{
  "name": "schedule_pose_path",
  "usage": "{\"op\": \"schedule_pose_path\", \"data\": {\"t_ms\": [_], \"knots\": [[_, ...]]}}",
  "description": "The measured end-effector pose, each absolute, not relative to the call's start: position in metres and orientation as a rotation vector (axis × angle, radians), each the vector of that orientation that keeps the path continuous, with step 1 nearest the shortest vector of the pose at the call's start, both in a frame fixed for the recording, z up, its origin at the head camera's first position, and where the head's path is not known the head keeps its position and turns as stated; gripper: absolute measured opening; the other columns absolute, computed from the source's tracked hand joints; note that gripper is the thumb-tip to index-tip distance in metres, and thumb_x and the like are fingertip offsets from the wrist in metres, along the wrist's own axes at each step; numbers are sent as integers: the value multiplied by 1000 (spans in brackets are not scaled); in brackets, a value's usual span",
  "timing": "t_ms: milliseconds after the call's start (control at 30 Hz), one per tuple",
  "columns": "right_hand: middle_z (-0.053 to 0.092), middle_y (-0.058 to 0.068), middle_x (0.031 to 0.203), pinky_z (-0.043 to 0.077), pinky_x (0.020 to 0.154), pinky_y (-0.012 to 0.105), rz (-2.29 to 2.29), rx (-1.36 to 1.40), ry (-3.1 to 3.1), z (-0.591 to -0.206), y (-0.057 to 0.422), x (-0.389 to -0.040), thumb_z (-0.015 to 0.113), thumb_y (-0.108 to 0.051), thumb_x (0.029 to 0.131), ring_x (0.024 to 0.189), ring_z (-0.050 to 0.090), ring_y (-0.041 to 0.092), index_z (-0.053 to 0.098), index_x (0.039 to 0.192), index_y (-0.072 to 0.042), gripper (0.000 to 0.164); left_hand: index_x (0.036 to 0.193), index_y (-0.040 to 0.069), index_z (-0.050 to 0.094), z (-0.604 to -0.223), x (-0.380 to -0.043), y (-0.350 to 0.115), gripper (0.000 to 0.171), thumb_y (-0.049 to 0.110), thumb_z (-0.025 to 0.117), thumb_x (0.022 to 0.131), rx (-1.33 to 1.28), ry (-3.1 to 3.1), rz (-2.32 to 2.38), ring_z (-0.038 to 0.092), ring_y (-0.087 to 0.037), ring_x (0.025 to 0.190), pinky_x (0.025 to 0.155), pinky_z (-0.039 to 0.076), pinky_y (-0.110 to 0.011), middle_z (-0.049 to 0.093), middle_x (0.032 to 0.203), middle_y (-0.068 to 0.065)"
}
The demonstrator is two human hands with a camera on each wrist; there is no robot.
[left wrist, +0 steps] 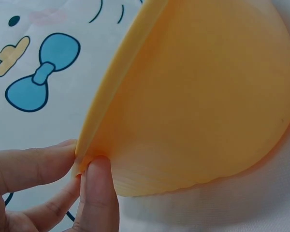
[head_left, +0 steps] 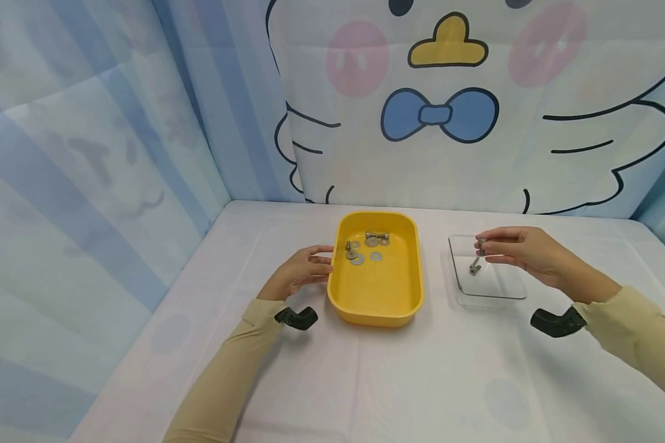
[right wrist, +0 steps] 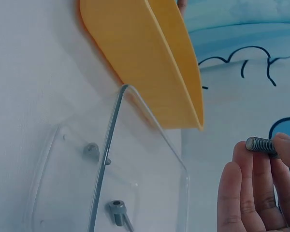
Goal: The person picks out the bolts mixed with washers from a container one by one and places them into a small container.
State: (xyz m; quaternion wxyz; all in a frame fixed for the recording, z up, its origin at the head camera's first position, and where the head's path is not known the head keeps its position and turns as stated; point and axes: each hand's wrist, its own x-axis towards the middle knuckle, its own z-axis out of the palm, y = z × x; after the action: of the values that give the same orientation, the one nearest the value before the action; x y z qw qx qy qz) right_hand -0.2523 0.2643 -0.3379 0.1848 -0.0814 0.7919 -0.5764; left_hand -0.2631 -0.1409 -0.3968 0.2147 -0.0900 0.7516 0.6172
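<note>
My left hand [head_left: 296, 272] pinches the rim of a yellow tray [head_left: 374, 301] at its left side, fingers and thumb on either face of the edge. Inside that tray lie several flat washers [head_left: 357, 259] and a few bolts [head_left: 378, 235], gathered toward the far end. Over a clear plastic box [head_left: 493, 298] on the right, my right hand [head_left: 523, 253] holds a threaded bolt [right wrist: 262, 145] between thumb and fingers, its end pointing outward in the right wrist view. Socket-head bolts [right wrist: 118, 208] lie at the bottom of the clear box.
A white cloth [head_left: 432, 381] covers the table. Behind it hangs a curtain with a cartoon bow tie [head_left: 439, 114], and a blue-striped curtain [head_left: 88, 154] runs along the left. Black wrist mounts [head_left: 558, 323] stick out from both sleeves.
</note>
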Motion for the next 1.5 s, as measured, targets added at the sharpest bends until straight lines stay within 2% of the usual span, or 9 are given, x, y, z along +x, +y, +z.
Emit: {"op": "schedule_pose_path", "data": {"t_ms": [267, 533, 733, 1000, 1300, 1500], "knots": [[69, -17, 97, 54, 80, 15, -1647, -232, 2231, -344, 281, -251, 59, -12, 92, 90, 65, -1, 67, 98, -30, 20, 139, 15, 44, -398, -264, -141, 53, 3, 61, 89, -242, 2086, 1714, 60, -23, 104, 96, 51, -36, 53, 128, -14], [67, -22, 93, 54, 80, 15, -1593, -143, 2252, -350, 290, -251, 61, -21, 91, 88, 64, -4, 64, 94, -35, 14, 138, 14, 44, -398, -264, -142, 53, 3, 61, 89, -232, 2083, 1721, 61, -23, 104, 95, 52, -35, 54, 126, -15], [67, -22, 91, 55, 79, 15, -1608, -123, 2208, -357, 293, -252, 60, -17, 92, 87, 65, -3, 65, 92, -35, 19, 138, 13, 44, -398, -263, -142, 53, 2, 61, 89, -223, 2081, 1729, 61, -22, 103, 96, 52, -35, 54, 126, -15], [69, -18, 92, 55, 78, 16, -1676, -134, 2129, -361, 296, -251, 58, -9, 92, 87, 66, 0, 69, 92, -32, 25, 138, 14, 45, -399, -263, -141, 53, 3, 61, 89, -243, 2084, 1718, 60, -24, 108, 96, 52, -35, 54, 129, -15], [69, -19, 92, 55, 79, 17, -1667, -125, 2119, -365, 297, -252, 59, -10, 92, 86, 65, 0, 69, 90, -33, 25, 138, 15, 45, -399, -265, -141, 52, 3, 60, 89, -252, 2078, 1719, 60, -24, 108, 95, 52, -35, 54, 129, -15], [68, -20, 92, 55, 79, 16, -1635, -109, 2144, -368, 297, -254, 60, -14, 92, 86, 65, -2, 67, 91, -32, 20, 138, 15, 45, -397, -264, -141, 53, 3, 62, 89, -254, 2072, 1723, 60, -23, 105, 95, 52, -35, 53, 129, -14]]}}
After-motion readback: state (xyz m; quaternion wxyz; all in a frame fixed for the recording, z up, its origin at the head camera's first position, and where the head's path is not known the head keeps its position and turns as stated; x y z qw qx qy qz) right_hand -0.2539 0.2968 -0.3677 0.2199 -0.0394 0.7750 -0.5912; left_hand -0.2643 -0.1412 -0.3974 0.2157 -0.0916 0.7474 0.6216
